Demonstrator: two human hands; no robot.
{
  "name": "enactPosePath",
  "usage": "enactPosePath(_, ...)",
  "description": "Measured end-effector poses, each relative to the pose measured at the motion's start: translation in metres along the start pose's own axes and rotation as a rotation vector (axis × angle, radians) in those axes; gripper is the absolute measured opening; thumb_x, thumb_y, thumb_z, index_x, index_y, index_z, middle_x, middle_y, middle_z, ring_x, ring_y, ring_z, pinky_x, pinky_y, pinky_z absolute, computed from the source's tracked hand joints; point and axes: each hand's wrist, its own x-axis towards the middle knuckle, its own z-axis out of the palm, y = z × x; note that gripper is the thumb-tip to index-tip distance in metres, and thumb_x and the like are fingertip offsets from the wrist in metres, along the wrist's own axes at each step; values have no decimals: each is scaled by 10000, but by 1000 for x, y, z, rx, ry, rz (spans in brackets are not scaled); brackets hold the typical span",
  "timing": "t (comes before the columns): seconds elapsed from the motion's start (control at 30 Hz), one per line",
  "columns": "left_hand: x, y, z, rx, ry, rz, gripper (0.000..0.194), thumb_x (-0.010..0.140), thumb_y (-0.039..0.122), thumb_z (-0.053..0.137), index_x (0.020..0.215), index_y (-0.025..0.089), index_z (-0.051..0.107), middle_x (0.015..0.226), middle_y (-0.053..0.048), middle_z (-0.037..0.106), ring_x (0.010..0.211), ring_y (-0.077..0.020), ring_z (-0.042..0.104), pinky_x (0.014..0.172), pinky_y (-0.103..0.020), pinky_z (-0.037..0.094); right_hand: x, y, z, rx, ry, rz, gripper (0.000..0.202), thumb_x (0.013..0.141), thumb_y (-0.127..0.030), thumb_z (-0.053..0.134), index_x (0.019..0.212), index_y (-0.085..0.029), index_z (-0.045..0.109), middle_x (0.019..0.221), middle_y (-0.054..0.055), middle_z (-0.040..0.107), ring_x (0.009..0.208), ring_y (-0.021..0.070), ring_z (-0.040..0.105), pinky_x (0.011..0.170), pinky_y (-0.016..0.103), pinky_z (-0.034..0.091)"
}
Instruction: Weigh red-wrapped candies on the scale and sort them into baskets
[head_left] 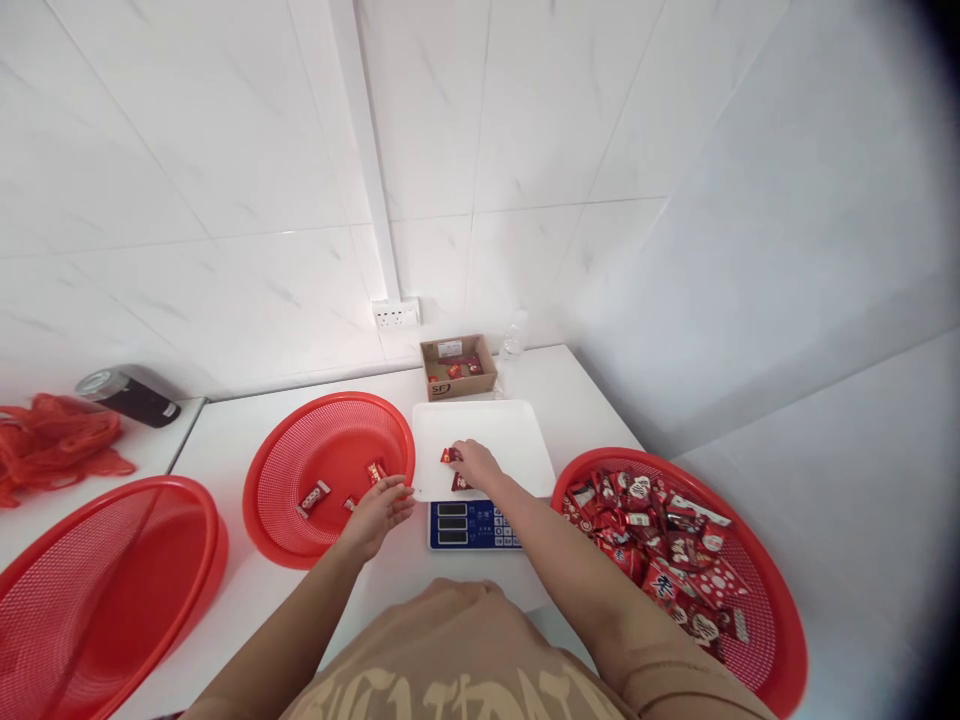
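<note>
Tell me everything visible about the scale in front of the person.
The scale sits on the white table between two red baskets. Its white, plastic-looking tray is flat and rectangular with rounded corners. Below it a blue front panel shows three dark displays and a white keypad; the readings are too small to read. The right hand rests on the tray's near edge, touching red wrapped candies. The left hand hovers beside the scale's left edge; contact is unclear.

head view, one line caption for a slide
Right hand on wrapped candies on scale tray; left hand at red basket.
</note>
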Motion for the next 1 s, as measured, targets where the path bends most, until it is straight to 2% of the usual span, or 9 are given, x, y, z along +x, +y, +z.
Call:
enactPosePath(0.17,9,-11,25,-22,-112,-55,441,777,284,640,1174,223,457,1193,-113,559,959,-168,600,828,-333,492,-22,-17,7,248,120,-134,114,813,-237,524,733,-180,582,774,15,609,721,123,518,653,219,351)
enactPosePath(0.3,24,-22,39,50,-143,-17,517,832,314,563,1290,209,348,1196,-119,546,973,-150,581,821,-299,484,-31,-14,14,277,183,-109,96,798,-209,522,714,-183,558,762,17,582,709,125,485,644,228,324)
enactPosePath(0.37,31,-24,44,226,-96,42,536,834,316,551,1307,181,339,1173,-128,541,925,-151,585,807,-294,485,-33,-5,16,296,208,-37,100,790,-227,524,701,-185,540,735,13,569,690,130,473,628,235,309)
enactPosePath(0.43,36,-24,48,538,-53,166,514,830,296,546,1296,161,375,1174,-132,525,924,-165,576,821,-307,475,-35,6,18,353,240,34,130,782,-264,519,675,-192,514,691,-2,550,657,132,462,609,239,301)
enactPosePath(0.53,41,-21,55,1054,-43,464,436,838,260,511,1258,160,444,1236,-136,481,1074,-222,510,920,-359,412,-38,16,21,499,278,140,179,764,-334,503,644,-205,474,622,-32,513,612,133,461,592,242,309)
enactPosePath(0.6,46,-19,60,1229,-77,571,390,824,218,516,1211,180,492,1250,-130,475,1175,-262,430,974,-399,355,-41,19,23,579,307,201,204,748,-375,496,635,-210,461,600,-40,501,603,137,467,592,247,321)
enactPosePath(0.73,58,-16,63,1198,-151,541,253,748,50,519,948,185,594,1126,-114,552,1207,-277,385,1022,-440,277,-44,22,26,685,362,279,231,724,-423,493,636,-212,464,598,-39,506,611,145,481,593,255,338)
enactPosePath(0.83,65,-15,61,1076,-164,490,175,730,27,509,799,177,567,1059,-119,575,1203,-270,390,1018,-434,287,-46,24,25,773,392,316,242,708,-438,508,638,-213,455,595,-40,501,599,142,483,580,252,352)
enactPosePath(1.0,55,-19,64,773,-210,326,97,800,158,471,875,191,523,923,-72,623,959,-199,578,822,-365,477,-47,16,17,844,467,361,215,718,-424,495,688,-213,466,633,-23,528,612,152,507,586,262,386)
